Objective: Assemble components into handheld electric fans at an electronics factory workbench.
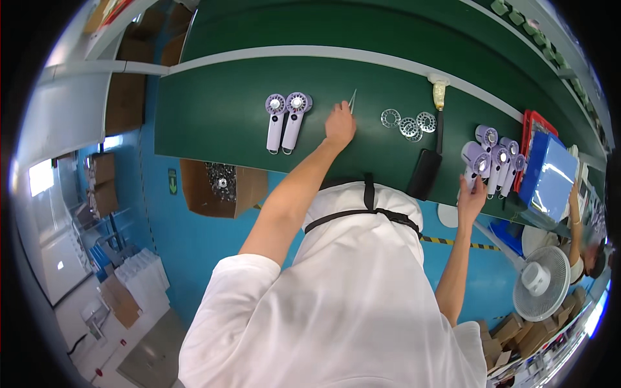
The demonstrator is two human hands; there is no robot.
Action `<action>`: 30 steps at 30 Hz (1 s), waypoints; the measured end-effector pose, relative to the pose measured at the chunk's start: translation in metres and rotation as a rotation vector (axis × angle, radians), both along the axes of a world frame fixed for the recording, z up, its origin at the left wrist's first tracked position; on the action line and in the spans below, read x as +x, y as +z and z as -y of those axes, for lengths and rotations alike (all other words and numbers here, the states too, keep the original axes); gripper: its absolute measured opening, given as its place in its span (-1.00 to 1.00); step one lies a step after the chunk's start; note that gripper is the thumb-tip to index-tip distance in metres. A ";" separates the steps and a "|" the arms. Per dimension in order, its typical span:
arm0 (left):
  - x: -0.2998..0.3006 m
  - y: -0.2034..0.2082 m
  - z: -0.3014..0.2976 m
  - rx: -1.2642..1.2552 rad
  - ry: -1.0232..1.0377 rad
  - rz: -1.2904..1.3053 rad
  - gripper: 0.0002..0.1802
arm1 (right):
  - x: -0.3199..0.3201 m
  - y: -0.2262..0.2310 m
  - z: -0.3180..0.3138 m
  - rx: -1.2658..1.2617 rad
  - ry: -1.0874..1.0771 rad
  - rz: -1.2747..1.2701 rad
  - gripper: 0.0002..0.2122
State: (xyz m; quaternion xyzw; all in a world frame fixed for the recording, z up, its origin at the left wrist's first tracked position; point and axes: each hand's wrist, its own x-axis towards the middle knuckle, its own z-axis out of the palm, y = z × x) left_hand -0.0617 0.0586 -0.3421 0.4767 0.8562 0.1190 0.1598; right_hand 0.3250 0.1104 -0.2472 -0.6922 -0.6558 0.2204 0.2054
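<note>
My left hand (340, 124) is closed near the middle of the green workbench, with slim metal tweezers (353, 101) pointing away from its fingers. Off to the right, my right hand (471, 195) grips the handle of a purple and white handheld fan (477, 157). That fan lies beside a cluster of similar handheld fans (499, 156). Left of my left hand, two more handheld fans (297, 103) rest side by side, heads pointing away. Between my hands sit several clear, ring-shaped fan covers (409, 127), some overlapping.
A black device (425, 173) lies near the bench's front edge, below a yellowish-handled tool (439, 97). Farther right are a blue bin (548, 178) and a red tray (533, 119). A cardboard box (249, 191) stands below the bench, a white floor fan (542, 283) at right, near another person's arm (574, 216).
</note>
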 end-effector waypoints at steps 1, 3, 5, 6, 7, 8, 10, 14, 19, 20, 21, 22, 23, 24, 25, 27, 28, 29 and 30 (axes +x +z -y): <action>0.006 -0.003 -0.012 0.005 0.021 0.086 -0.63 | -0.011 0.015 0.007 0.003 -0.008 -0.002 -0.52; 0.021 -0.005 -0.026 0.012 0.038 0.170 -0.62 | -0.029 0.035 0.020 -0.055 0.008 0.003 -0.53; 0.038 0.000 -0.037 0.119 -0.062 0.193 -0.54 | -0.045 0.046 0.028 -0.045 0.052 -0.024 -0.54; 0.047 0.008 -0.041 0.132 -0.042 0.195 -0.47 | -0.058 0.057 0.035 -0.044 0.053 -0.013 -0.54; 0.052 0.023 -0.045 0.139 -0.058 0.210 -0.47 | -0.064 0.058 0.038 -0.066 0.069 0.039 -0.56; 0.053 0.045 -0.047 0.184 -0.019 0.596 -0.47 | -0.082 0.078 0.043 -0.071 0.044 -0.066 -0.57; 0.061 0.092 -0.042 0.213 0.004 0.997 -0.47 | -0.106 0.098 0.048 -0.035 0.094 -0.176 -0.60; 0.081 0.176 -0.010 0.370 0.034 1.894 -0.33 | -0.152 0.131 0.054 -0.060 0.221 -0.351 -0.57; 0.062 0.212 0.003 0.458 0.353 2.065 -0.27 | -0.190 0.179 0.065 -0.171 0.488 -0.316 -0.55; 0.053 0.220 0.007 0.428 0.359 2.124 -0.33 | -0.191 0.182 0.065 -0.193 0.499 -0.359 -0.60; 0.051 0.233 0.010 0.442 0.416 2.057 -0.32 | -0.189 0.186 0.064 -0.097 0.515 -0.396 -0.63; 0.049 0.242 0.015 0.457 0.394 2.044 -0.31 | -0.187 0.191 0.062 -0.005 0.531 -0.435 -0.66; 0.046 0.248 0.021 0.470 0.372 2.031 -0.31 | -0.187 0.199 0.056 0.061 0.567 -0.482 -0.68; 0.045 0.250 0.028 0.444 0.338 2.066 -0.31 | -0.190 0.210 0.053 0.186 0.595 -0.481 -0.70; 0.047 0.254 0.032 0.454 0.355 2.067 -0.31 | -0.195 0.217 0.049 0.312 0.622 -0.482 -0.72; 0.051 0.269 0.040 0.439 0.434 2.134 -0.35 | -0.202 0.226 0.044 0.338 0.683 -0.469 -0.65; 0.055 0.275 0.044 0.461 0.472 2.158 -0.39 | -0.205 0.229 0.042 0.339 0.752 -0.454 -0.64; 0.058 0.276 0.047 0.470 0.479 2.157 -0.39 | -0.207 0.230 0.041 0.341 0.820 -0.438 -0.62; 0.060 0.277 0.049 0.516 0.499 2.159 -0.41 | -0.206 0.230 0.039 0.362 0.886 -0.357 -0.62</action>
